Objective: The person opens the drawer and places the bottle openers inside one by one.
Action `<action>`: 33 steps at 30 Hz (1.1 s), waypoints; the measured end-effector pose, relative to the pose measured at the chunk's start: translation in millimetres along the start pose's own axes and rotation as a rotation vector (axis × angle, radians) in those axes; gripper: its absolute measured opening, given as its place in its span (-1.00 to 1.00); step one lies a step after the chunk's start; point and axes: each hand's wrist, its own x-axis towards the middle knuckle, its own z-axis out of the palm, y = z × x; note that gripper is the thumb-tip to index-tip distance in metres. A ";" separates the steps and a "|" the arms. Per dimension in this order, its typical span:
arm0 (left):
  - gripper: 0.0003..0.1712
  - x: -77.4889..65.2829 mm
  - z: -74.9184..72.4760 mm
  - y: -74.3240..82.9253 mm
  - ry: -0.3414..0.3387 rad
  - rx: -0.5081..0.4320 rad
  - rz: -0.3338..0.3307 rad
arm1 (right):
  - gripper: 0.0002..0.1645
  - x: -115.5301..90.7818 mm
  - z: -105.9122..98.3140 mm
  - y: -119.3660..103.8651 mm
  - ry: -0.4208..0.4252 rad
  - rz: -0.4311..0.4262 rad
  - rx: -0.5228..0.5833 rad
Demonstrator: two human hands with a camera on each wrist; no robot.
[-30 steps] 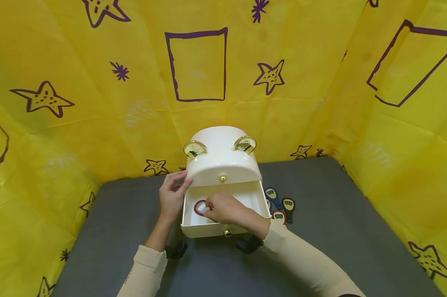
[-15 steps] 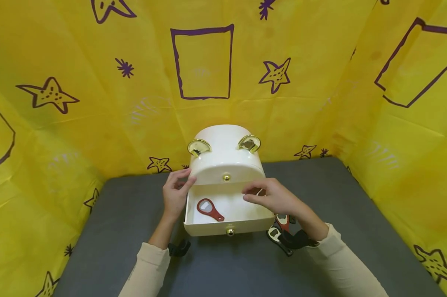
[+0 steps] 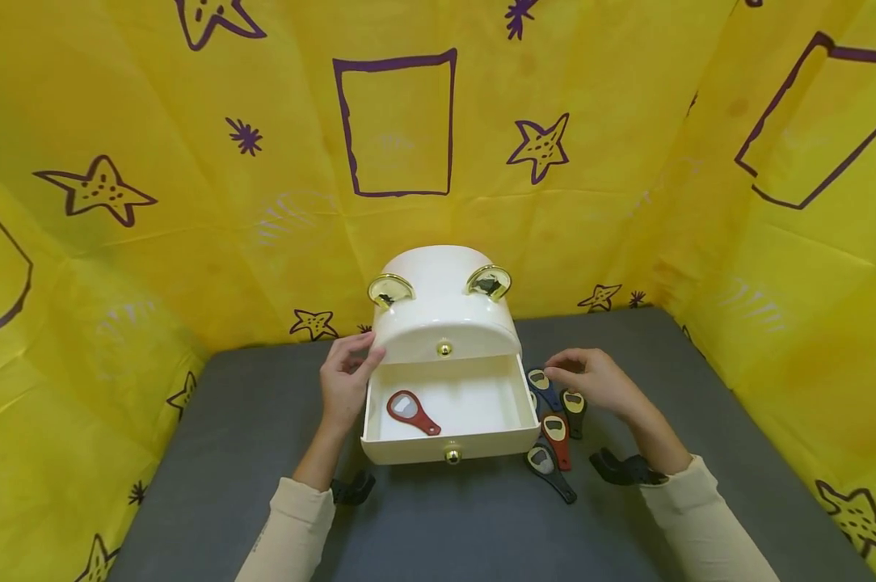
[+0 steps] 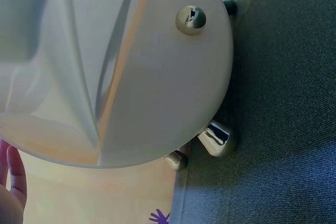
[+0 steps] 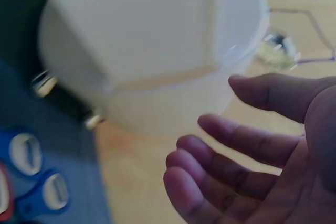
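A white rounded storage box with gold ear shapes has its lower drawer pulled out. In that drawer lies a red bottle opener. My left hand touches the box's left side, thumb toward the front; its fingers show at a corner of the left wrist view. To the right of the drawer, my right hand hovers by the loose bottle openers, fingers loosely bent and holding nothing. Closest to it are a blue opener and a black opener.
Another red opener and a second black opener lie on the grey tabletop beside the drawer. A further blue one is partly hidden by the drawer wall. Yellow patterned cloth hangs behind and along the sides.
My right hand has let go of the red bottle opener in the drawer and moved right, out over the loose openers. The left hand has stayed at the box's side.
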 end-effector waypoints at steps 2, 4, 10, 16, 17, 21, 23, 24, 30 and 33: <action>-0.74 0.0 -0.5 -0.3 -0.001 0.002 0.000 | -0.56 2.1 3.6 10.4 0.010 0.044 -0.023; -0.73 -0.2 -1.0 -0.8 0.000 0.008 0.001 | -0.58 4.6 8.7 21.7 0.026 0.079 -0.042; -0.74 -1.3 -1.5 -0.4 0.008 0.009 -0.001 | -0.65 8.6 22.0 52.7 0.076 0.146 -0.147; -0.74 -1.0 -1.3 0.4 0.001 0.001 0.002 | -0.62 8.4 27.2 75.3 0.126 0.209 -0.270; -0.74 -0.8 -1.2 0.7 0.000 0.002 0.002 | -0.57 7.9 28.6 79.0 0.136 0.211 -0.285; -0.74 -0.3 -1.7 0.3 -0.001 0.007 0.008 | -0.45 5.9 35.3 90.2 0.181 0.217 -0.371; -0.74 0.0 -1.7 0.4 -0.002 0.006 0.013 | -0.44 5.1 38.1 92.2 0.202 0.231 -0.403; -0.74 0.1 -1.7 0.1 -0.001 0.006 0.017 | -0.45 4.9 39.1 92.1 0.208 0.245 -0.422; -0.75 -0.1 -1.1 -0.1 -0.006 0.002 0.019 | -0.47 3.0 43.3 88.5 0.234 0.281 -0.488; -0.75 -0.5 -1.6 1.4 -0.009 0.004 0.015 | -0.45 3.0 45.5 88.9 0.238 0.278 -0.508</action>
